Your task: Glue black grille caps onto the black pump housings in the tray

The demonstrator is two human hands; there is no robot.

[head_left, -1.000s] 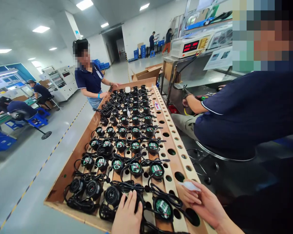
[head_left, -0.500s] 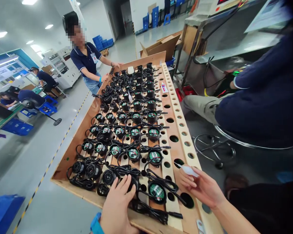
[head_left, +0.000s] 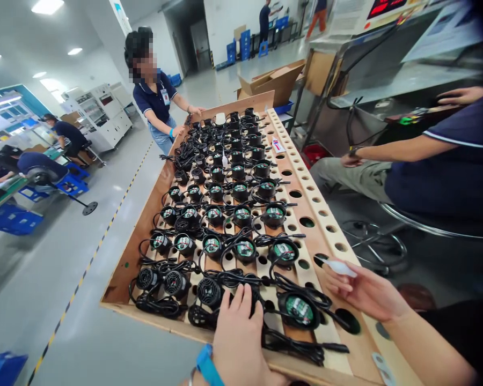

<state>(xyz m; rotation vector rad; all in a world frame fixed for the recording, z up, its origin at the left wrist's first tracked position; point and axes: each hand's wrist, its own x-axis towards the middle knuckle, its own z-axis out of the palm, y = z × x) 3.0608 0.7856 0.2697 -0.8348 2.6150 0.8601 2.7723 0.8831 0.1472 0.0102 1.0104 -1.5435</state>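
My left hand (head_left: 238, 327) reaches over the wooden tray's front edge, its fingers curved around a black round housing (head_left: 254, 301) in the front row. Most of that housing is hidden by the hand. My right hand (head_left: 366, 292) pinches a small white squeeze bottle (head_left: 341, 267) with a thin nozzle pointing left over the tray's right side. Nearest to it is a black housing with a bare green circuit board (head_left: 300, 310). To the left of my left hand, several housings, such as one with a slotted grille (head_left: 209, 292), lie grille up. Coiled black cables (head_left: 237, 277) run between the rows.
The wooden tray (head_left: 123, 268) has holed strips (head_left: 340, 246). A white tube (head_left: 278, 145) and another white nozzle bottle (head_left: 224, 156) lie in it. A co-worker (head_left: 155, 102) holds the far left edge. Another person (head_left: 438, 171) sits close on the right. A cardboard box (head_left: 271, 80) stands beyond.
The view has shifted, so the tray appears further right. Both my hands keep about the same place over the tray. The seated person's forearm and hand now show.
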